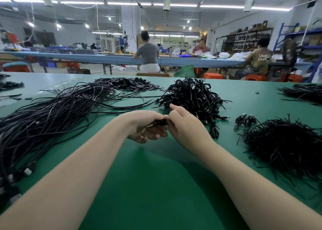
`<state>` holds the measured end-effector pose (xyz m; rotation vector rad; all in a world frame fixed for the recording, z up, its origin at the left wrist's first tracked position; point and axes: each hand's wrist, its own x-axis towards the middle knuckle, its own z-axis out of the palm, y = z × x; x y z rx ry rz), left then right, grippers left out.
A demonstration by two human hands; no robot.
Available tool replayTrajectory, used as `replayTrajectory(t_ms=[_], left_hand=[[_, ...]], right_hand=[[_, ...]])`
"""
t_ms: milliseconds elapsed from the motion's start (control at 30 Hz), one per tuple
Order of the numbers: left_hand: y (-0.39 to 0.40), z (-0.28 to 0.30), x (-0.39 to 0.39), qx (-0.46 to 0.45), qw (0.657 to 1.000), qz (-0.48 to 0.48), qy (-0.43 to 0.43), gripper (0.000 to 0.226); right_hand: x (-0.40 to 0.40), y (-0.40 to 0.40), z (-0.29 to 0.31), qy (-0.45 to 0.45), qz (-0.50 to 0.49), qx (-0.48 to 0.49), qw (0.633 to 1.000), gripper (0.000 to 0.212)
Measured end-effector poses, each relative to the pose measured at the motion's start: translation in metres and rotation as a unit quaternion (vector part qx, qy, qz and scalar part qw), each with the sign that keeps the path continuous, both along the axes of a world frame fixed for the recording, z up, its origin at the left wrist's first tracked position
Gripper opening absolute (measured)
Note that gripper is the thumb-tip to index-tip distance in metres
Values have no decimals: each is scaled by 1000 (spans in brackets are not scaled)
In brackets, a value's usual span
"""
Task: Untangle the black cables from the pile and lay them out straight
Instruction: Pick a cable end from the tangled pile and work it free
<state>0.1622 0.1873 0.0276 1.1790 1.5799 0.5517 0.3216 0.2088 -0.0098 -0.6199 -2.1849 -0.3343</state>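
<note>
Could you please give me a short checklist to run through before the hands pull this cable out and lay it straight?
1. Both hands on the cable: ok. The left hand and right hand pinch a small coiled black cable between them.
2. Cable free of the tangled pile: cannot tell; the hands cover where it runs.
3. Coil undone: not ok; it is bunched in the fingers.
4. Bare green table in front of the hands for stretching: ok.
5. Place for it with the straightened cables on the left: ok, they lie roughly parallel.
6. Bundle of short black ties on the right clear of the hands: ok.
</note>
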Motion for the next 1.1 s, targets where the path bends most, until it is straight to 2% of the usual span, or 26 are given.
replayTrajectory(t_ms=[67, 100, 167, 267, 367, 433, 533, 633, 667, 733, 767, 800, 833, 933, 1033, 1100], left_hand=[[-1, -1, -10, 26, 999, 1, -21, 42], [-1, -4, -11, 69, 996, 24, -49, 33], [2, -10, -10, 182, 978, 48, -88, 13], [6, -14, -4, 299, 949, -10, -97, 33], [4, -13, 2, 353, 931, 2, -88, 20], [6, -12, 4, 360, 929, 29, -76, 16], [7, -10, 6, 348, 933, 45, -77, 32], [6, -6, 12, 285, 944, 84, -141, 39], [5, -4, 13, 250, 948, 98, -168, 36], [3, -2, 15, 187, 955, 108, -201, 24], [3, -1, 15, 166, 958, 106, -209, 17], [2, -1, 14, 156, 958, 101, -220, 10], [1, -1, 13, 155, 955, 92, -236, 7], [1, -3, 10, 167, 942, 46, -286, 15], [2, -10, 13, 216, 945, 6, -244, 38], [5, -15, 16, 269, 942, 23, -200, 34]], right_hand=[[-1, -1, -4, 69, 19, -154, 985, 9], [-1, 1, -5, 119, 15, -196, 973, 12], [0, 3, -5, 203, -11, -240, 949, 17], [0, 5, -3, 277, -12, -290, 916, 15], [-2, 8, -1, 309, 15, -334, 890, 13], [-3, 9, 1, 318, 33, -348, 881, 10], [-3, 8, 3, 328, 28, -352, 876, 9], [-1, 5, 5, 287, 0, -307, 908, 10], [1, 3, 5, 249, -21, -252, 935, 9], [4, -1, 4, 158, -79, -70, 982, 9], [4, -3, 3, 133, -99, -2, 986, 10], [4, -4, 2, 126, -105, 24, 986, 10], [3, -5, 2, 135, -100, 14, 986, 10], [3, -3, 1, 202, -65, -101, 972, 7], [8, 3, -3, 223, -56, -168, 959, 8], [8, 4, -3, 221, -46, -174, 959, 9]])
